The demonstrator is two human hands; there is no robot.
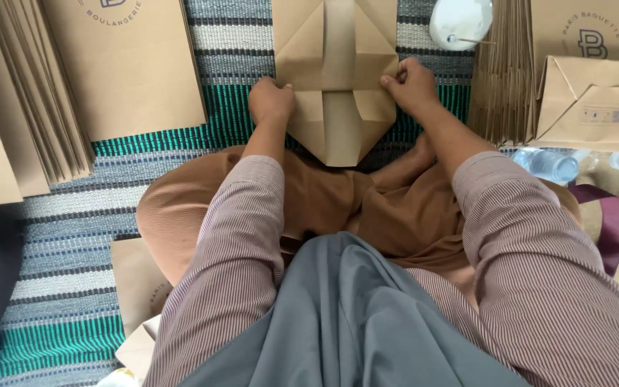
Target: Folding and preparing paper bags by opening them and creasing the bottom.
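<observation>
A flat brown paper bag (334, 57) lies on the striped mat in front of my crossed legs, its bottom flaps folded into a diamond shape toward me. My left hand (270, 100) presses down on the left corner of the folded bottom. My right hand (411, 84) pinches the right corner of the same fold. Both hands grip the paper's edges, with fingers closed on it.
A fanned stack of flat brown bags (30, 100) lies at the left, another stack (499, 79) at the right beside an opened bag (592, 104). Clear plastic bottles (549, 165) rest at the right. A white lidded cup (460, 21) sits at the top. The woven mat (66, 215) is green, grey and white.
</observation>
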